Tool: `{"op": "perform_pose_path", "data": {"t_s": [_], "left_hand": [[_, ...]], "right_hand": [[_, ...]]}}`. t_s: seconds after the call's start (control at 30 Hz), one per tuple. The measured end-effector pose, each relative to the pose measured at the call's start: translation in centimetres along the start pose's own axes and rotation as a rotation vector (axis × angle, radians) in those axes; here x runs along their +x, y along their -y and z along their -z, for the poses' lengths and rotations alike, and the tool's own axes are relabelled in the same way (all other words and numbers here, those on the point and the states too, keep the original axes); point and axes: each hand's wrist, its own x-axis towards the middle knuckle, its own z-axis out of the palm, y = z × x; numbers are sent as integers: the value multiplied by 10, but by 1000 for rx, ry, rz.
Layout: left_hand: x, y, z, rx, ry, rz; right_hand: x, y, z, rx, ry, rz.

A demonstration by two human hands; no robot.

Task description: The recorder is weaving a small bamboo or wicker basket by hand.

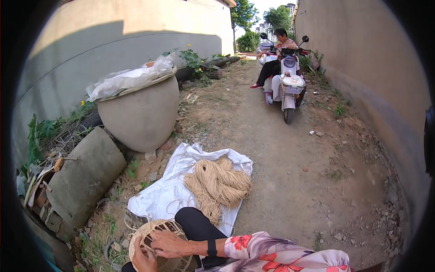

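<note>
While gripped: round woven-straw basket (156, 242)

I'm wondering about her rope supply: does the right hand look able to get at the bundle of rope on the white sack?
Probably yes: the rope bundle lies uncovered on the white sack just past her knee, though the right hand is busy on the woven basket.

Hands (156, 251) on woven basket (156, 240) — rope coil (217, 183) near

A: Basket (156, 235)?
B: Woven straw, rough, matt. Cord bundle (217, 183) same pale fibre.
A: Sheet (167, 190) under it?
B: White woven plastic, slight sheen. Jar (140, 113) matt concrete-like; scooter (287, 81) glossy plastic; ground (290, 172) dry dirt.
</note>
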Motion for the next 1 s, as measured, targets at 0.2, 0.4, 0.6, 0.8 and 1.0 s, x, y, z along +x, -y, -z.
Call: {"op": "perform_pose_path", "data": {"t_s": [0.2,0.4,0.6,0.8,1.0], "left_hand": [[-34,-4,32,-1050,91,479],[-31,-1,43,-194,-11,82],[-11,-8,37,434,211,-228],[-1,-26,54,435,326,-307],[12,-19,60,397,373,-509]], "right_hand": [[-8,13,1,-84,-177,89],[-4,17,-8,-68,-102,147],[-5,14,-12,-39,-95,134],[-7,9,-13,-21,-81,154],[-7,10,-12,-2,-80,149]]}}
